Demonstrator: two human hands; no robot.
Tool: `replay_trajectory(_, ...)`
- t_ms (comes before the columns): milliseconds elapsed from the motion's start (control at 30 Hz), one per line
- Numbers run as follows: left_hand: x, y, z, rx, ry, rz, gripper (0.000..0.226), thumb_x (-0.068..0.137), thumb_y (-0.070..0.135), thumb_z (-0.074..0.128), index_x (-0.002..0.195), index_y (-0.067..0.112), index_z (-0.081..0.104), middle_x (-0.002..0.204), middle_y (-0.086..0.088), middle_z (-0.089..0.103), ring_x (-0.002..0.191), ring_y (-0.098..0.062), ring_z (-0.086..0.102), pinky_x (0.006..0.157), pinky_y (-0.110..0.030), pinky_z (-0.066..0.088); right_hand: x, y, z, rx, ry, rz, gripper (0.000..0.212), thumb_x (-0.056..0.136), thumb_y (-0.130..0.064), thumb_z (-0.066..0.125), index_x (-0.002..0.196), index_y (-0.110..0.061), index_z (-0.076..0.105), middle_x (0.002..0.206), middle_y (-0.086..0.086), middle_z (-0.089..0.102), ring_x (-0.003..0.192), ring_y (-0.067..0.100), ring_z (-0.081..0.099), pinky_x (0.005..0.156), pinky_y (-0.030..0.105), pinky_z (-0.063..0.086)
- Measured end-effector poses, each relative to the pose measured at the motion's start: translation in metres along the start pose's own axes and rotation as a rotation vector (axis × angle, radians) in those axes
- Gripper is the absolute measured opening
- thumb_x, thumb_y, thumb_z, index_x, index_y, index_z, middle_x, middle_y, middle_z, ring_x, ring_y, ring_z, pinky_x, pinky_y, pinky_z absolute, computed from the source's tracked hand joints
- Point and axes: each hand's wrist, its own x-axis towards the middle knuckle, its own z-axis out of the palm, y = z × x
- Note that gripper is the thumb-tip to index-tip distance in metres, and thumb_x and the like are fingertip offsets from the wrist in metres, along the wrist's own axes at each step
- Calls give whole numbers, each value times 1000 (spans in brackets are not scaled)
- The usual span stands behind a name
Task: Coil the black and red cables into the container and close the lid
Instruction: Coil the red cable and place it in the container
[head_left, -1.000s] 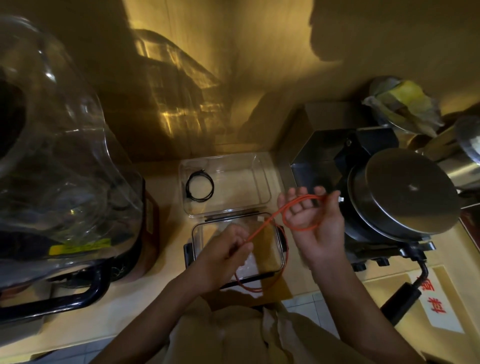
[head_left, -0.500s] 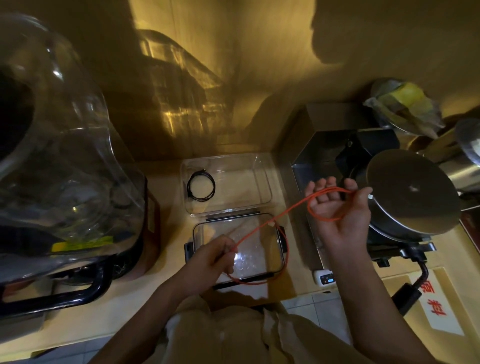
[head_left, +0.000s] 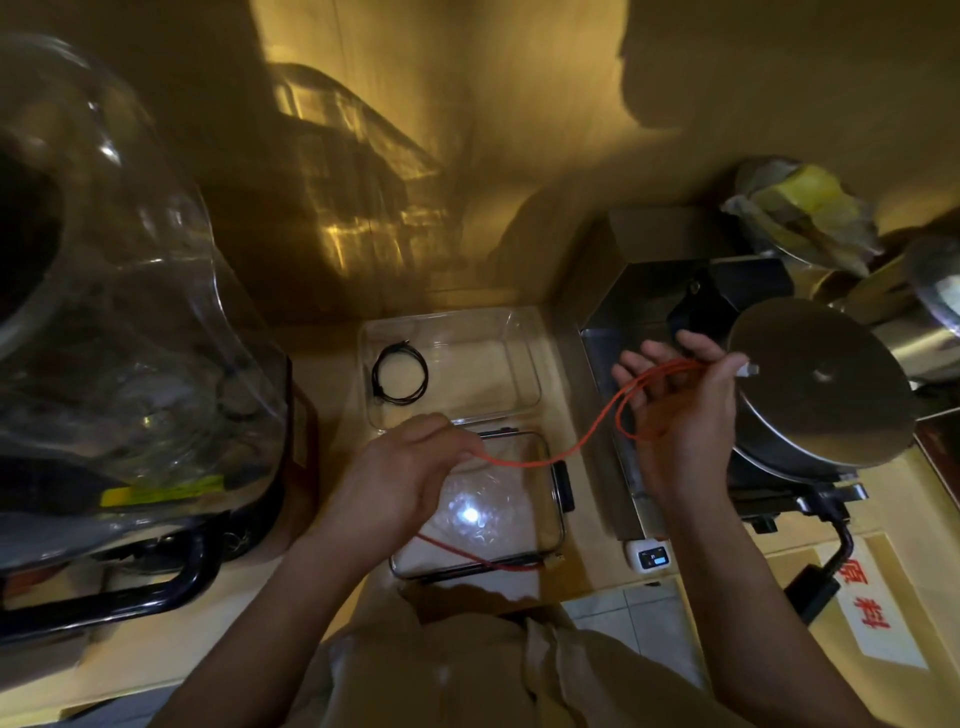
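Note:
The clear container (head_left: 519, 332) stands at the back of the counter with the black cable (head_left: 400, 375) coiled in its left part. In front of it lies the clear lid (head_left: 550, 499) with black latches. The red cable (head_left: 587, 441) runs from my left hand (head_left: 405, 473), which pinches it above the lid, up to my right hand (head_left: 675, 410), where two loops hang around the fingers. The cable's free end with its plug (head_left: 556, 560) trails over the lid's front edge.
A large clear blender jar (head_left: 104, 312) on a black base fills the left. At the right stand a steel machine with a round metal disc (head_left: 821, 384), a small white device (head_left: 649, 556) and a red-lettered label (head_left: 872, 603). The wall rises behind.
My right hand has moved to the right over the steel machine with a second red loop on it. My left hand slid along the cable, and the slack on the lid has shortened.

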Motion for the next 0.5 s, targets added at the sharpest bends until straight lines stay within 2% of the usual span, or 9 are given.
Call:
replay_trajectory(167, 14, 19, -3, 2, -37, 126, 16, 90, 1, 62, 95, 13, 73, 88, -3, 68, 79, -23, 61, 62, -41, 53, -7, 7, 4, 11, -100, 43, 49, 106, -46, 20, 117, -16, 56, 106, 14, 66, 105, 31, 66, 99, 45, 52)
replay_trajectory(267, 21, 30, -5, -11, -50, 164, 19, 94, 16, 54, 94, 13, 72, 88, -2, 69, 80, -21, 61, 62, -41, 54, -9, 13, 6, -7, -161, 92, 49, 104, -47, 23, 115, -16, 60, 107, 17, 65, 104, 33, 66, 96, 45, 53)
replay_trajectory(367, 31, 40, -7, 16, -84, 180, 21, 95, 26, 49, 98, 22, 69, 91, 4, 69, 84, -15, 61, 62, -38, 55, -13, 19, 10, -52, -211, 162, 48, 99, -51, 32, 112, -16, 63, 105, 17, 67, 99, 32, 67, 92, 45, 54)
replay_trajectory(500, 46, 47, -9, -3, -70, 173, 17, 97, 27, 52, 103, 22, 68, 95, 3, 72, 84, -16, 66, 66, -37, 55, -21, 27, 13, -62, -333, 261, 48, 93, -54, 43, 111, -17, 67, 105, 15, 69, 97, 28, 68, 86, 40, 57)
